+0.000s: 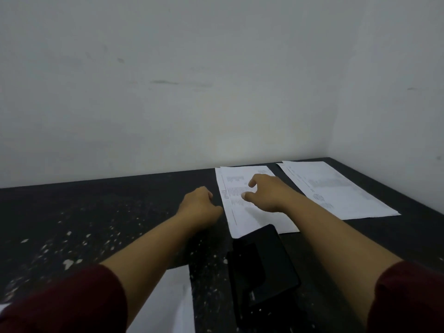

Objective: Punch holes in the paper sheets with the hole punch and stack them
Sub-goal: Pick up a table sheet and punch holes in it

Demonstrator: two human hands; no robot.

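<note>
Two bare hands reach forward over a dark, speckled table point(72, 212) set in the corner of a pale room. At far left, under the left forearm, lies a white sheet point(168, 301), near the table's front edge; whether it is punched cannot be told. The left hand point(198, 204) rests loosely curled on the table, fingers together and holding nothing, its knuckles just beside the left edge of a printed paper sheet point(242, 212). The right hand point(264, 191) hovers over that same sheet, thumb and forefinger apart as if about to pinch; whether the fingertips touch the paper cannot be told. Nearer the body than both hands, between the forearms, sits a black hole punch point(259, 267), its far end over the sheet's near corner. Beyond the right forearm, well apart from the right hand, a second pile of printed sheets point(336, 188) lies slightly fanned.

Judged from the view, the paper is light, thin and limp: it will slide easily on the smooth tabletop and sag or crease if lifted by one corner. A hold at an edge, thumb under and fingers on top, with the other hand steadying the opposite side, should serve best. The punch looks rigid and heavier; it is best pressed from above on its lever.
</note>
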